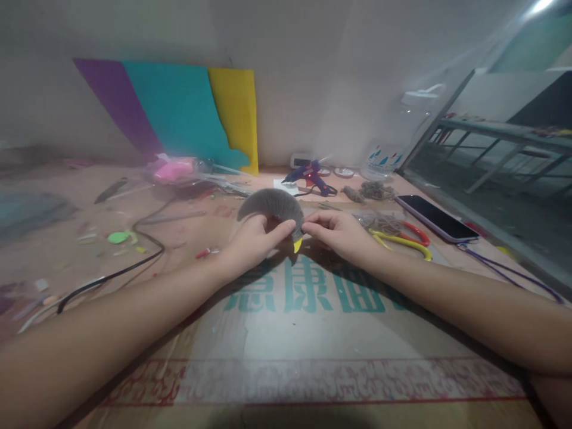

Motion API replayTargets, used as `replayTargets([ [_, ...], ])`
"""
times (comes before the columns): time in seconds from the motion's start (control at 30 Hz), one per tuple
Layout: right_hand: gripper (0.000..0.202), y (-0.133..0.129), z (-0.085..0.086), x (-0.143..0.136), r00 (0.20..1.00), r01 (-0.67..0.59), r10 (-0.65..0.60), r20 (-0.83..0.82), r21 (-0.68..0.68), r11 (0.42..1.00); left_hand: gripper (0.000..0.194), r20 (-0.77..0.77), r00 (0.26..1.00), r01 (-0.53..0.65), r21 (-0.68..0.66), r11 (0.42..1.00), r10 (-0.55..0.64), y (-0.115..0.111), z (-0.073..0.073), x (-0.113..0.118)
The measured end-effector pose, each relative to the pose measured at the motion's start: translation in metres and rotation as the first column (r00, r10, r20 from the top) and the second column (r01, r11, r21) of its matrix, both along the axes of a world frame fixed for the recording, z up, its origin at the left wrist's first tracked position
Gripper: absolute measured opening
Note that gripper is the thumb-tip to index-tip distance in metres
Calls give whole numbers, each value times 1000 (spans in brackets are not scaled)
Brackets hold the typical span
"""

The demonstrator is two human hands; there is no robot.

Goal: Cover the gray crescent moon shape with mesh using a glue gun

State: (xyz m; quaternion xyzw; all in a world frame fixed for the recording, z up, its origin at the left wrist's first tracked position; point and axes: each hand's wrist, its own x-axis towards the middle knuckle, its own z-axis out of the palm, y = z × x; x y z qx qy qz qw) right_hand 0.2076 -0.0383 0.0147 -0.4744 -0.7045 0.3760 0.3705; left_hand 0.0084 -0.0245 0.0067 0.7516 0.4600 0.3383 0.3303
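A grey, curved, ribbed craft piece (272, 204) with a small yellow pointed tip (297, 245) is held above the table in the middle of the view. My left hand (261, 238) grips its lower side, thumb lying across it near the tip. On the right, my right hand (335, 232) has thumb and forefinger pinched at the edge of the same piece, just above the yellow tip. The fingertips hide part of that edge. Beneath both hands is a sheet with green printed characters (306, 286).
Behind stands a blue glue gun (308, 177) with a red light. At right lie pliers with red and yellow handles (402, 235), a phone (435, 217) and a clear jug (384, 155). A black cord (134, 262) crosses the left side among scraps. A coloured board (179, 113) leans on the wall.
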Motion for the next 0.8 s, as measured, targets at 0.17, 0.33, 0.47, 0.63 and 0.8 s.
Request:
replayTargets([
  [0.17,28,-3,1,-1,997,67,-67,-46,2,998,37,222,970,87,64,994,-99,4,-10,3],
  [0.33,26,-4,1,-1,996,79,-77,-39,60,995,22,209,961,124,266,956,-183,-5,-12,6],
  [0.47,26,-4,0,-1,998,66,-64,-20,81,995,35,111,961,196,371,907,-253,-8,-11,5],
  [0.63,26,-4,0,-1,999,50,-48,-24,88,995,35,45,971,195,410,891,-233,-6,-11,3],
  [0.8,25,-4,0,-2,999,33,-35,9,114,993,26,55,973,184,396,900,-224,-8,-8,4],
])
